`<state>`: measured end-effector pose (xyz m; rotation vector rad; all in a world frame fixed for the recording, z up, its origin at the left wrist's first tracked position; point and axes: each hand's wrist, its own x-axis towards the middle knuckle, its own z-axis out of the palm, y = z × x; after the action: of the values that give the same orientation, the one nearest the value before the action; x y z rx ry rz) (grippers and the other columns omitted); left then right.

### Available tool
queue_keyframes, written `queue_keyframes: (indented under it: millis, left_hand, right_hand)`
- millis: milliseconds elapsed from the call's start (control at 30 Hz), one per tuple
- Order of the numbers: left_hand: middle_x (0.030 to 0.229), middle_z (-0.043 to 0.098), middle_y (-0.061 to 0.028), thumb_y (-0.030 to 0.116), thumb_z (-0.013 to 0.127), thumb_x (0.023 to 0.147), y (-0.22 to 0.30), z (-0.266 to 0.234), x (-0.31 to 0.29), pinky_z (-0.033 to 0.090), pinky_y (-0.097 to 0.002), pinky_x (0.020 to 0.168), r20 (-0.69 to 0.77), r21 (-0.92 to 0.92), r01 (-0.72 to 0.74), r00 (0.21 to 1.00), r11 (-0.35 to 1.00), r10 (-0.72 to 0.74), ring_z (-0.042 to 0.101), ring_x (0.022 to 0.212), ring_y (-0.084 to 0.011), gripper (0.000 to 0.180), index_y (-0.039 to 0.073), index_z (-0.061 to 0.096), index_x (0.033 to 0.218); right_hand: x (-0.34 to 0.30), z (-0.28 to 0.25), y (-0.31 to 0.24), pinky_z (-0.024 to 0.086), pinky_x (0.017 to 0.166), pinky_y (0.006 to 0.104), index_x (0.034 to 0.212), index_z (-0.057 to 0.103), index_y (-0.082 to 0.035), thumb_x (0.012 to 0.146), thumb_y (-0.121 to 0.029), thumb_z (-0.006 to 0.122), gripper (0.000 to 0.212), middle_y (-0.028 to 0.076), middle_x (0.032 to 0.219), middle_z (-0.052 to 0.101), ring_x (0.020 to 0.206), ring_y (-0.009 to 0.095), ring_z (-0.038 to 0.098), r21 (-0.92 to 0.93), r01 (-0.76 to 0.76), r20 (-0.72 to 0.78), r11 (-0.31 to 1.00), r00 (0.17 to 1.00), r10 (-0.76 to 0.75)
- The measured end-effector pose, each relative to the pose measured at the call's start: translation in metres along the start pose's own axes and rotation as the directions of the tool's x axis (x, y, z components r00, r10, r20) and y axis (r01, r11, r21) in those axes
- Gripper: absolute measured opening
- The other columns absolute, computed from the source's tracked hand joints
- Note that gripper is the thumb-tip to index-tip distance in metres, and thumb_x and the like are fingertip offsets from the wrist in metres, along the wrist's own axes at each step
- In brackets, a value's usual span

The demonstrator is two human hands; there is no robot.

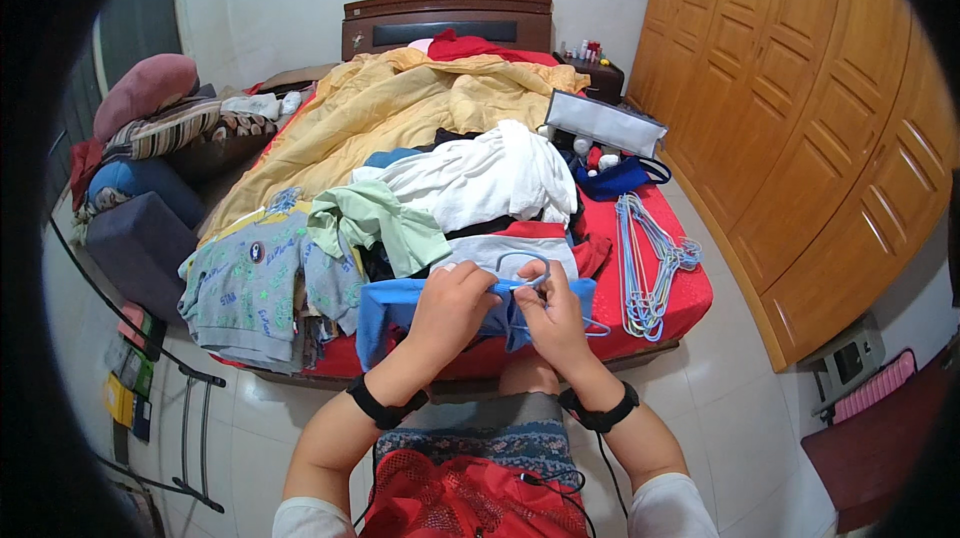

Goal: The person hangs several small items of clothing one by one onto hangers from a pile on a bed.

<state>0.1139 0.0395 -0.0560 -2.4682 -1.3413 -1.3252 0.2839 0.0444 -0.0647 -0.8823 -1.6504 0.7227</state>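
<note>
At the bed's near edge, my left hand (446,310) is closed on the top edge of a blue garment (377,310), which hangs down on both sides of it. The thumb and fingers of my right hand (552,316) pinch a blue clothes hanger (521,255) near its hook. Part of the hanger sticks out to the right of that hand; the rest is hidden by the cloth and my hands. Just beyond lie a light grey garment with a red band (545,248), a pale green garment (385,223) and a large white garment (480,173).
Several loose hangers (650,268) lie on the red sheet (690,303) at right. Grey printed clothes (240,288) are spread at left. A yellow blanket (350,108) covers the far bed. Wooden wardrobe doors (800,138) line the right; a black metal rack (190,428) stands lower left.
</note>
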Motion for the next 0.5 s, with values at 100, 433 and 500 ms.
queue_keyframes:
  millis: [100, 433, 500]
  left_hand:
    - [0.081, 0.058, -0.0111, 0.006, 0.073, 0.069, 0.0, 0.0, 0.002, 0.043, -0.0412, 0.067, -0.028, -0.02, -0.002, 1.0, 1.0, 0.002, 0.058, 0.077, -0.0331, 0.021, 0.004, 0.062, 0.087]
    - [0.082, 0.06, -0.0132, 0.008, 0.071, 0.075, -0.026, -0.004, 0.004, 0.046, -0.0424, 0.068, -0.079, -0.106, 0.124, 0.988, 0.987, -0.133, 0.058, 0.077, -0.0357, 0.017, 0.003, 0.065, 0.091]
    - [0.083, 0.06, -0.015, 0.007, 0.07, 0.076, -0.027, -0.005, 0.006, 0.046, -0.0417, 0.069, -0.09, -0.145, 0.173, 0.978, 0.974, -0.188, 0.058, 0.079, -0.0359, 0.018, 0.002, 0.065, 0.092]
  right_hand:
    - [0.001, 0.005, 0.0, 0.042, 0.058, 0.0285, 0.111, 0.049, -0.003, 0.091, -0.007, 0.059, 0.023, 0.007, 0.074, 0.053, 0.062, 0.014, 0.049, 0.033, -0.029, 0.009, 0.999, 1.0, 0.029]
    - [-0.006, -0.001, 0.002, 0.043, 0.077, 0.0386, 0.1, 0.054, -0.003, 0.075, -0.003, 0.063, 0.026, 0.011, 0.087, 0.057, 0.084, 0.03, 0.055, -0.374, 0.452, -0.074, 0.81, 0.856, -0.512]
    - [-0.019, -0.004, 0.013, 0.044, 0.075, 0.0412, 0.091, 0.059, -0.005, 0.075, -0.007, 0.065, 0.016, 0.012, 0.087, 0.06, 0.081, 0.033, 0.056, -0.362, 0.496, 0.151, 0.789, 0.867, -0.475]
